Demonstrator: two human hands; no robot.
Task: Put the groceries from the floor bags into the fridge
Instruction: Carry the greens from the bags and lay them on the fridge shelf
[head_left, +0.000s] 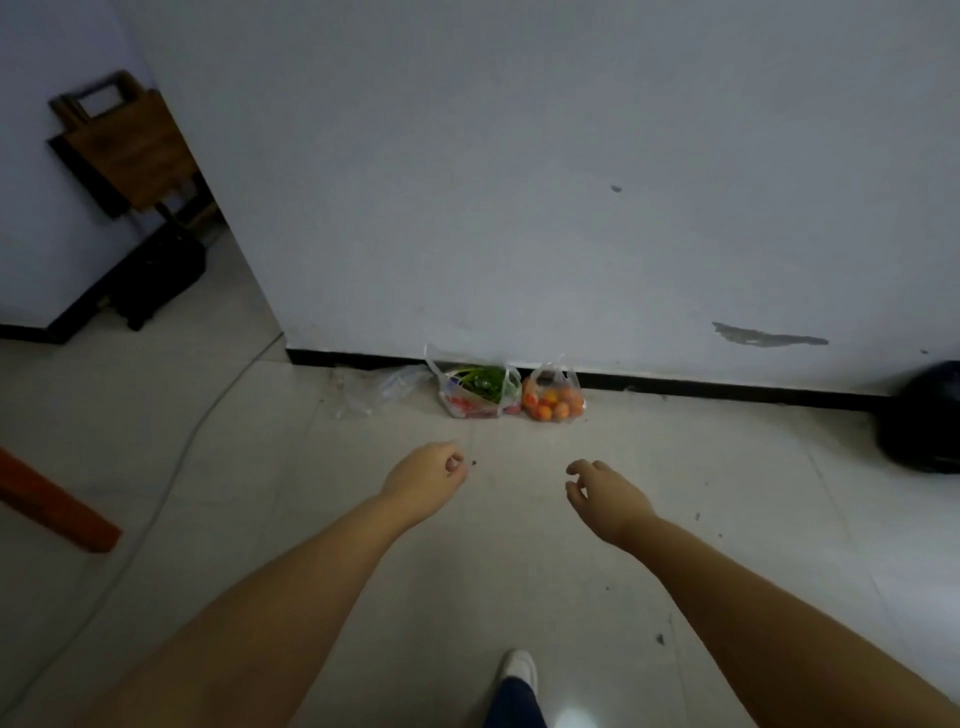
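Two clear plastic bags stand on the floor against the wall's black skirting. The left bag (478, 387) holds green leafy vegetables and something red. The right bag (553, 397) is full of orange fruit. An empty crumpled clear bag (376, 387) lies just left of them. My left hand (428, 480) reaches forward over the tiles with loosely curled fingers and holds nothing. My right hand (602, 493) is stretched out beside it, fingers relaxed and slightly bent, empty too. Both hands are short of the bags. No fridge is in view.
A white cable (171, 483) runs across the floor on the left. An orange-red bar (52, 501) juts in at the left edge. A black bag (922, 421) sits at the right by the wall. A wooden folding table (124, 145) and dark case stand in the back-left passage.
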